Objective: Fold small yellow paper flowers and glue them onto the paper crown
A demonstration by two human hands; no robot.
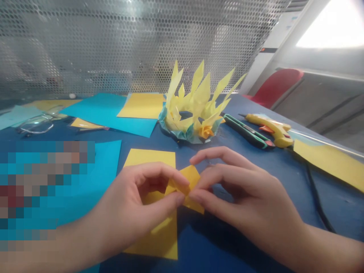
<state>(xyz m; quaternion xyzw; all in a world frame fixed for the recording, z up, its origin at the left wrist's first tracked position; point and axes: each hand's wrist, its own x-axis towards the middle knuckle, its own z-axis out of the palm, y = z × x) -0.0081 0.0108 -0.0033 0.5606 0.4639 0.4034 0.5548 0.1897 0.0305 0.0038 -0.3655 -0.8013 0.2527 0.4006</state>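
Observation:
A small folded piece of yellow paper [191,178] is pinched between both my hands, above the blue table. My left hand [142,197] grips its left side with thumb and forefinger. From the right, the thumb and fingers of my right hand [239,189] close on the other side; the forefinger is raised and arched. Below my left hand lies a yellow sheet [165,242], partly covered by it. Beyond my hands stands a paper crown [196,98] with tall pale-yellow points, a light-blue base and an orange paper flower [206,132] at its front.
A green utility knife [247,131] and a yellow glue gun [270,129] with a black cord lie at right, near a yellow strip [330,161]. Blue sheets [96,110], an orange-yellow sheet [142,105] and glasses [36,123] are at left. A perforated metal panel [127,49] rises behind.

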